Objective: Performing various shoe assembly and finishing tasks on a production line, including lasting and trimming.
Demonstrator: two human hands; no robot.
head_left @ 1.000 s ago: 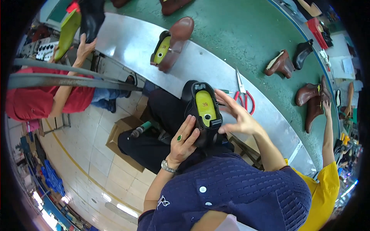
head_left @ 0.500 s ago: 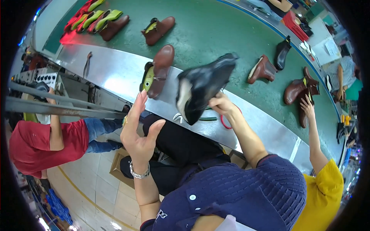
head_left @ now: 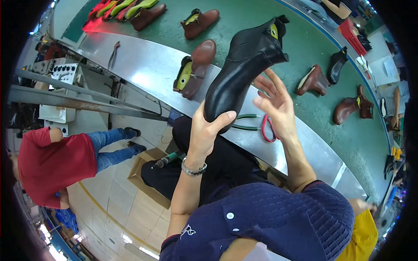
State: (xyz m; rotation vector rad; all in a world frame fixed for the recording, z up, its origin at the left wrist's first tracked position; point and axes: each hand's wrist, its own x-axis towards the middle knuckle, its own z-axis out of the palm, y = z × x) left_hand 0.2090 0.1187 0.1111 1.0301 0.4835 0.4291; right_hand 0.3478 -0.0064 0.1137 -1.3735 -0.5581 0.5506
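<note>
Black boot (head_left: 241, 65) is held above the metal table (head_left: 146, 63), its toe gripped by the left hand (head_left: 204, 132); the right hand (head_left: 278, 106) is spread wide over the table, contact with the boot unclear. Brown boot (head_left: 200, 71) is laid across the table's far edge.

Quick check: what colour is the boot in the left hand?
The boot is glossy black, shown best in the head view.

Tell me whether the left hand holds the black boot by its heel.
No, the left hand grips the boot around its toe.
</note>
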